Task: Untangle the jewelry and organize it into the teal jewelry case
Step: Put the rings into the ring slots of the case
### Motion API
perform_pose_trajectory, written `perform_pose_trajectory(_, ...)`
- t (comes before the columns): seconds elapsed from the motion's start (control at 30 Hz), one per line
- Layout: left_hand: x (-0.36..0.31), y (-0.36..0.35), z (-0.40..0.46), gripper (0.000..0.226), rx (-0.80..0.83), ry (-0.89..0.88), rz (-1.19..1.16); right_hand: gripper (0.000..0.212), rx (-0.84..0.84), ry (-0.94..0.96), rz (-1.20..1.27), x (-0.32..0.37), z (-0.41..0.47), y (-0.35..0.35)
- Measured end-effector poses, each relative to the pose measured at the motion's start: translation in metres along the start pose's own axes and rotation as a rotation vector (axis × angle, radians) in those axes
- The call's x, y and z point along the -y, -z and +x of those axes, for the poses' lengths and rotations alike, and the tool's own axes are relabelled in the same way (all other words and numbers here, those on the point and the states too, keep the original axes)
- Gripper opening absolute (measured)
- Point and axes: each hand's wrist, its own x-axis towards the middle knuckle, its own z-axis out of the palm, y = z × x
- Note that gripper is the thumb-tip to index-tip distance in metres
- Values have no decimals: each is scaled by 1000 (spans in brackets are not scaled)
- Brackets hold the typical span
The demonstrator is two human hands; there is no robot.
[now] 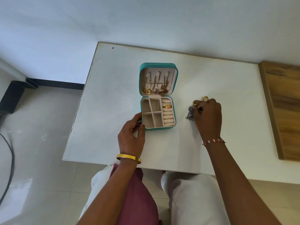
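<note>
The teal jewelry case [158, 66] stands open on the white table [113, 95], its lid upright. Gold necklaces [155, 89] hang inside the lid. A gold ring [168, 106] sits in the ring rolls on the tray's right side; the four square compartments look empty. My left hand [131, 135] grips the case's front left corner between thumb and fingers. To the right of the case, my right hand [208, 116] rests over a small pile: its curled fingers pinch a gold ring [194, 103]. Another gold ring [204, 98] and silver earrings [190, 114] lie beside the fingers.
A wooden board [282, 108] lies along the table's right side. The table's left edge [78, 111] drops to a tiled floor with a black cable [9, 168]. A wall runs behind the table. My lap sits under the near edge.
</note>
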Motion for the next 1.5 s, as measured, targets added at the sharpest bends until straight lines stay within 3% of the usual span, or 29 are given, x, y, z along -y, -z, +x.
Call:
perform_pose_trajectory(0.23, 0, 1, 0, 37, 4, 10, -1, 16, 0, 58, -100, 6, 7, 1)
perform_pose_trajectory(0.4, -1, 0, 0, 37, 6, 17, -4, 9, -82, 9, 240, 18, 2, 11)
perform_pose_trajectory(0.5, -1, 0, 1, 36, 16, 29, 12, 8, 60, 67, 406, 35, -7, 21)
perform_pose_trajectory(0.7, -1, 1, 0, 36, 18, 37, -3, 9, 419, 205, 293, 52, -9, 18)
perform_pose_trajectory(1.1, -2, 1, 0, 37, 19, 40, -19, 8, 644, 190, 186, 63, 13, 20)
perform_pose_trajectory(1.2, -2, 1, 0, 39, 19, 39, -22, 2, 627, 193, 236, 66, 16, 21)
perform_pose_trajectory(1.33, -1, 1, 1, 38, 21, 34, -19, 15, 550, 165, 342, 61, 14, 18)
perform_pose_trajectory(1.5, -1, 1, 1, 36, 29, 39, -3, 16, 513, 105, 409, 53, 8, 12)
